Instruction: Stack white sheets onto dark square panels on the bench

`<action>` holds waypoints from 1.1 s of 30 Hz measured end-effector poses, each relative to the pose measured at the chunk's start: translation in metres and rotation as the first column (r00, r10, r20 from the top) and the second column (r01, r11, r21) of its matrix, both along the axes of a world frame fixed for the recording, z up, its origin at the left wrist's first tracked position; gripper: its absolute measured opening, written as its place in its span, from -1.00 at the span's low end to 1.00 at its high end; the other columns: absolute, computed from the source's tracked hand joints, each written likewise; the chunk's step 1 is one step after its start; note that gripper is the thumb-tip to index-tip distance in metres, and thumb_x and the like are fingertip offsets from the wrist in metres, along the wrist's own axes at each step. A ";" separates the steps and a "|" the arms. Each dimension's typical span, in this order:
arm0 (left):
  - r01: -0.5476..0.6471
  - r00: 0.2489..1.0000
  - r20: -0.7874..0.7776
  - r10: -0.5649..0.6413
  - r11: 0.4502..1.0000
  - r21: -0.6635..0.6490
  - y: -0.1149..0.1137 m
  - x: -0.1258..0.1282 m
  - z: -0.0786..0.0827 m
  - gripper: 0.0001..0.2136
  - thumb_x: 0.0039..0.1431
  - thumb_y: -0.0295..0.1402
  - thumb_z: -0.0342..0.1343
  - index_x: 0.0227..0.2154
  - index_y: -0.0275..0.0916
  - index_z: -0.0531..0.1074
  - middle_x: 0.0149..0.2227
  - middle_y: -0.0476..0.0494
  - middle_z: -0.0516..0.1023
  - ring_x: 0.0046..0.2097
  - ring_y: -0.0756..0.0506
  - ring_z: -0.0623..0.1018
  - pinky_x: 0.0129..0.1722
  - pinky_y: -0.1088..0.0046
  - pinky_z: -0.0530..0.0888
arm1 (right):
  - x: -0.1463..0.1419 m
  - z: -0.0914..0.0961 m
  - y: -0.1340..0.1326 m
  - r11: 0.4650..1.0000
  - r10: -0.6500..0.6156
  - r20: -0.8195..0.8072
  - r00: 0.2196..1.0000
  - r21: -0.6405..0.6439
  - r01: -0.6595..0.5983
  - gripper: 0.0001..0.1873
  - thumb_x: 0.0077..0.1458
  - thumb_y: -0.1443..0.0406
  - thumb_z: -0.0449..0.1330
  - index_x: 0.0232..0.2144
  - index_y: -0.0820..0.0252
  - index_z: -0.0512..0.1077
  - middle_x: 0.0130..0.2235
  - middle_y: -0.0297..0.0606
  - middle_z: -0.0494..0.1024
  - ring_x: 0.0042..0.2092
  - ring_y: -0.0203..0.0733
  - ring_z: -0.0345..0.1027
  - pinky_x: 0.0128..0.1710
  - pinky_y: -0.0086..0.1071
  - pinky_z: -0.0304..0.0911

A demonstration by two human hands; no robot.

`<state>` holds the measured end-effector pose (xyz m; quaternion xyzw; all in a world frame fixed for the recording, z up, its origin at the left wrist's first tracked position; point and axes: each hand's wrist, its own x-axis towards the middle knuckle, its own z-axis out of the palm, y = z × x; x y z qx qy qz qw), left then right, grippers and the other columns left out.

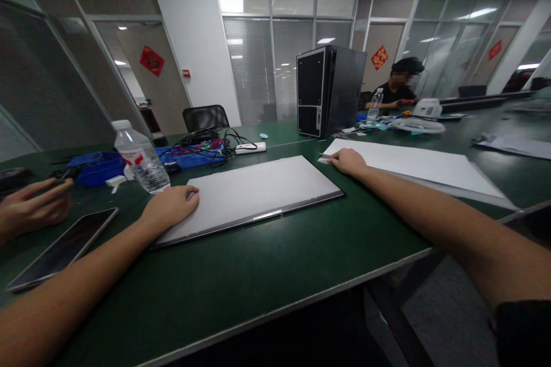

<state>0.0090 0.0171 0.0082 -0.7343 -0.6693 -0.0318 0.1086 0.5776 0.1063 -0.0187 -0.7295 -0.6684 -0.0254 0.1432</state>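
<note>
Green table [258, 275], a flat white panel [258, 189] lying on it, one hand at each end.

The panel lies flat in the middle of the table, its long side running from near left to far right. The left hand [170, 206] rests palm down on its left end, fingers loosely bent and clasping nothing. The right hand [348, 161] touches the far right corner, just beside a white sheet [422, 166]; whether its fingers grip the edge is not possible to see. Just behind the left hand stands a water bottle [142, 157], and behind it a blue tray [97, 166]. At the left edge another person's hand [34, 206] lies near a dark phone [64, 249]. Far behind the panel stands a black computer case [327, 92], with a seated person [398, 89] to its right.
</note>
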 end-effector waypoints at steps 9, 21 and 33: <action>-0.004 1.000 -0.001 0.004 1.000 0.002 0.001 0.000 -0.001 -0.38 0.33 -0.02 -0.18 0.19 -0.19 0.60 0.12 -0.38 0.69 0.11 -0.45 0.66 0.05 0.04 0.54 | -0.005 0.008 -0.011 0.973 -0.002 0.054 0.999 0.232 -0.011 -0.59 0.42 0.02 0.20 0.07 0.17 0.55 0.09 -0.11 0.61 0.09 -0.05 0.51 0.18 0.02 0.40; 0.002 1.000 -0.001 -0.002 1.000 0.011 0.002 -0.001 -0.001 -0.40 0.32 -0.02 -0.14 0.16 -0.19 0.61 0.10 -0.31 0.71 0.09 -0.38 0.68 0.02 0.17 0.54 | -0.076 0.019 -0.058 0.676 0.623 0.272 0.733 0.284 -0.680 -0.39 0.35 0.33 0.09 0.40 0.10 0.38 0.39 -0.18 0.42 0.26 0.09 0.46 0.20 -0.01 0.43; 0.009 1.000 -0.013 -0.009 1.000 0.009 0.002 0.000 -0.003 -0.40 0.33 -0.05 -0.16 0.17 -0.20 0.61 0.12 -0.32 0.70 0.10 -0.38 0.67 0.05 0.16 0.53 | -0.099 0.019 -0.072 0.477 0.859 0.112 0.500 0.182 -0.860 -0.22 0.46 -0.02 0.06 0.57 -0.03 -0.03 0.35 -0.18 0.48 0.26 0.04 0.47 0.26 -0.05 0.34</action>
